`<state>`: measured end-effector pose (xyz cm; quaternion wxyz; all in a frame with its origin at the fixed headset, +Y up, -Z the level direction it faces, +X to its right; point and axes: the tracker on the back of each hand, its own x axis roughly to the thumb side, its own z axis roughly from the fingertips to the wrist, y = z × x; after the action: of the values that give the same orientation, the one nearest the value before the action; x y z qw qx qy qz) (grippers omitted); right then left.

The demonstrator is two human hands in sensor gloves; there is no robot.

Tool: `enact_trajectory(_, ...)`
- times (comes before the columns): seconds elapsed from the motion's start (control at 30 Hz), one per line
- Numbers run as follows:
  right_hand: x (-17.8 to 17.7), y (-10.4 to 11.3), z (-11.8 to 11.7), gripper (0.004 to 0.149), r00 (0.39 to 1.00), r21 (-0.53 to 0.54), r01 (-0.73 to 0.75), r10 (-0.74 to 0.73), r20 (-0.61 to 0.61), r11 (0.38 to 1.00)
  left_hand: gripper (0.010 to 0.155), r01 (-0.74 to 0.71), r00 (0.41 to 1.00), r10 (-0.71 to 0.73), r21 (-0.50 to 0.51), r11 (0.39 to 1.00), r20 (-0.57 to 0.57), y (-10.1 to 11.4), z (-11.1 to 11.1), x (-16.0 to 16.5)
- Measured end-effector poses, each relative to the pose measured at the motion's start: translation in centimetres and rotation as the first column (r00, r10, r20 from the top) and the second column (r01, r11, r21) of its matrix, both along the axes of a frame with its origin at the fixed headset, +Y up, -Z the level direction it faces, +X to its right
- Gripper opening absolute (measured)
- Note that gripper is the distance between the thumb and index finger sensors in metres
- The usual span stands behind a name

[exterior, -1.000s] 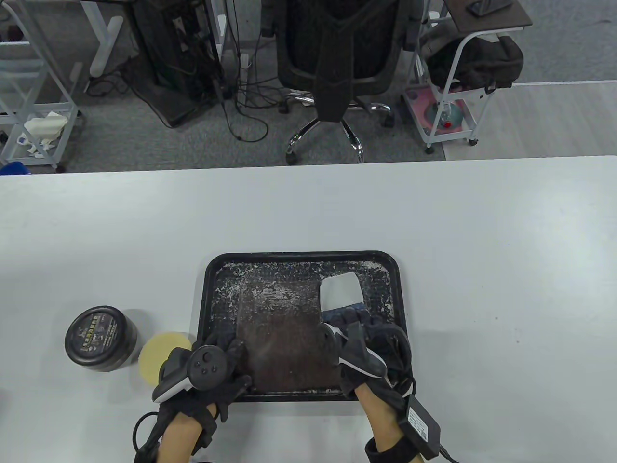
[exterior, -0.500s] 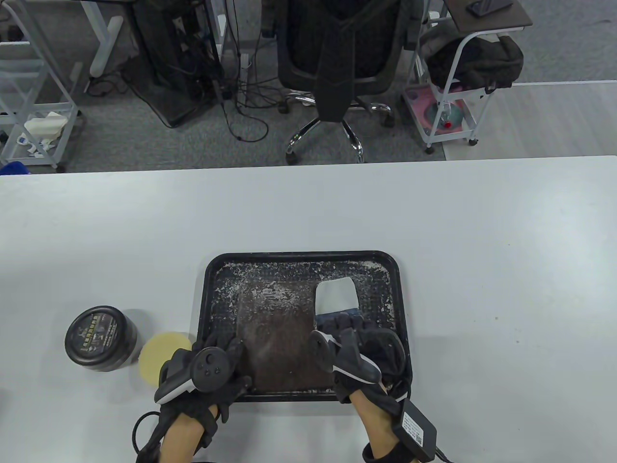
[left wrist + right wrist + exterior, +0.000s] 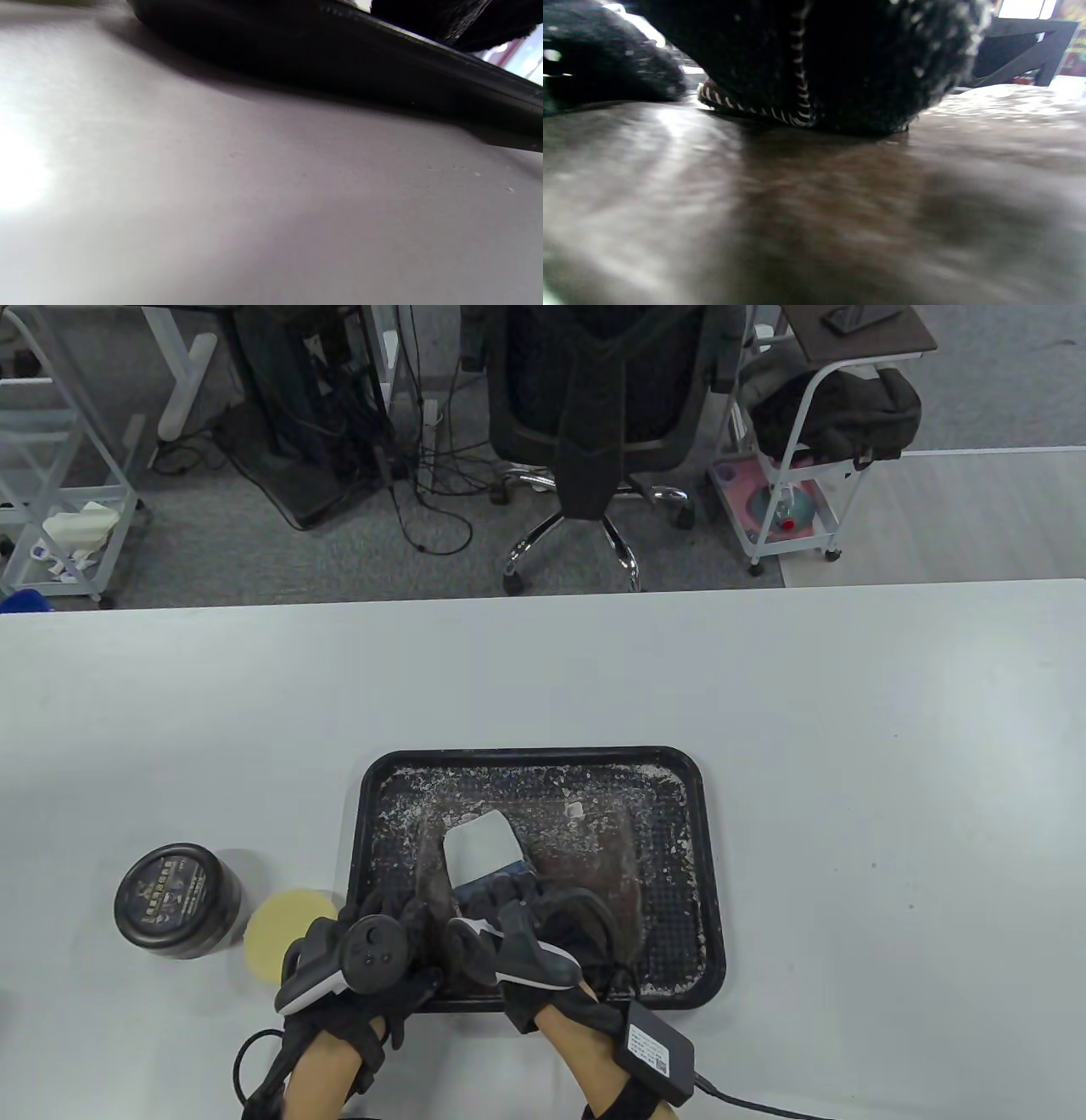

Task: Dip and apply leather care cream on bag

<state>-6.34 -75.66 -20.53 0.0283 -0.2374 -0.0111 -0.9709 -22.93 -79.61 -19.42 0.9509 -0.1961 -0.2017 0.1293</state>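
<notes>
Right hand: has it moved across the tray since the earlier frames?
Yes. The right hand, pressing the white cloth on the brown bag, has slid left from the tray's right side toward the left hand.

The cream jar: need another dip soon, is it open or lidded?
Lidded. The cream jar shows its dark printed lid on top, standing upright left of the tray.
</notes>
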Motion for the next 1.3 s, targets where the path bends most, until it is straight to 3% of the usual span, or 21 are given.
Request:
enact_trajectory(0.33, -3.4, -0.2, 1.2, 0.045, 0.991, -0.013, 0.017, -0.018, -0.134, 1.000, 0.103, 0.020, 1.000, -0.020, 0.002, 1.000, 0.003, 0.0, 0.0, 0.2)
enact_trajectory(0.6, -3.8, -0.2, 1.9, 0.045, 0.981, -0.005, 0.013, -0.014, -0.192, 1.000, 0.103, 0.027, 1.000, -0.027, -0.014, 1.000, -0.002, 0.0, -0.1, 0.2)
enact_trajectory(0.83, -1.0, 0.4, 1.1, 0.045, 0.992, -0.080, 0.026, -0.036, -0.124, 0.996, 0.100, 0.031, 0.999, -0.032, -0.014, 0.999, -0.011, 0.0, -0.2, 0.2)
enact_trajectory(1.13, 3.8, 0.9, 0.6, 0.044, 0.999, -0.150, 0.041, -0.042, -0.004, 0.988, 0.085, 0.031, 0.999, -0.032, -0.013, 0.999, -0.014, 0.0, -0.1, 0.2)
enact_trajectory(1.3, 5.5, 1.1, 0.7, 0.044, 0.999, -0.151, -0.010, 0.015, 0.030, 0.989, 0.083, 0.041, 0.999, -0.041, -0.015, 0.999, -0.015, 0.0, -0.1, 0.1)
